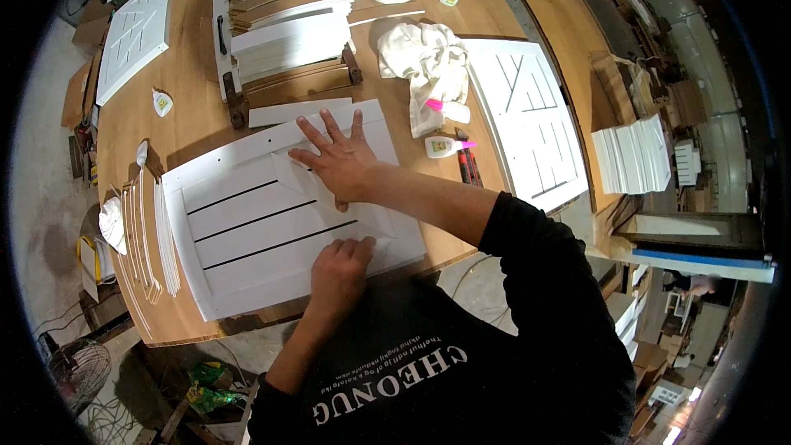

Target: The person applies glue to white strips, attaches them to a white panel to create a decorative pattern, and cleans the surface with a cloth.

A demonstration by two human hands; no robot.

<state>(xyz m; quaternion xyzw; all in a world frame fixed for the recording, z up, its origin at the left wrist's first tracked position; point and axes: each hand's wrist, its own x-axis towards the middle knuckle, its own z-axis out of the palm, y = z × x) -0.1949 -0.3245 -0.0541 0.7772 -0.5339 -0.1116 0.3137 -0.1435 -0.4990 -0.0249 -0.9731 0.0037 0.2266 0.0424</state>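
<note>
A white door-like panel [247, 206] with dark parallel grooves lies flat on the wooden table in front of me. My right hand [342, 161] is spread palm down on its right part, over a white slanting piece, with the fingers pointing to the far edge. Closer to the panel's near edge, my left hand [339, 272] rests with its fingers curled against the surface. What those fingers hold, if anything, is hidden beneath them. A loose white strip [301, 111] lies along the panel's far edge.
Beyond the panel a wooden rack [301, 91] holds white slats. To the right are a crumpled cloth [424, 66], a glue bottle [441, 147], red-and-black tools [468, 165] and another grooved panel [531, 119]. Thin white strips [144, 231] and a spoon [142, 154] lie left.
</note>
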